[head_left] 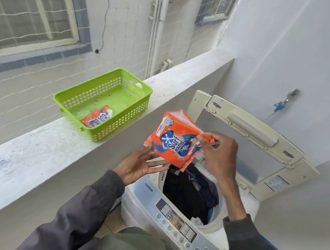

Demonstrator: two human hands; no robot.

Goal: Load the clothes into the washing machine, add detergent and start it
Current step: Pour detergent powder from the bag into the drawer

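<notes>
Your right hand [217, 150] pinches a corner of the orange soap packet [173, 144] above the open washing machine [176, 221]. Your left hand [139, 166] is flat and open just under the packet. Dark clothes [189, 192] lie inside. Another packet [97, 116] lies in the green basket [120, 118].

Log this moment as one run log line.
step: detergent | right hand: pinches detergent packet | left hand: open at its lower edge | clothes: in washer | lid: up | basket: spare packet inside

The soap packet [173, 141] is orange with a blue patch. The basket [103, 102] is bright green. The clothes [190, 192] are dark.
</notes>
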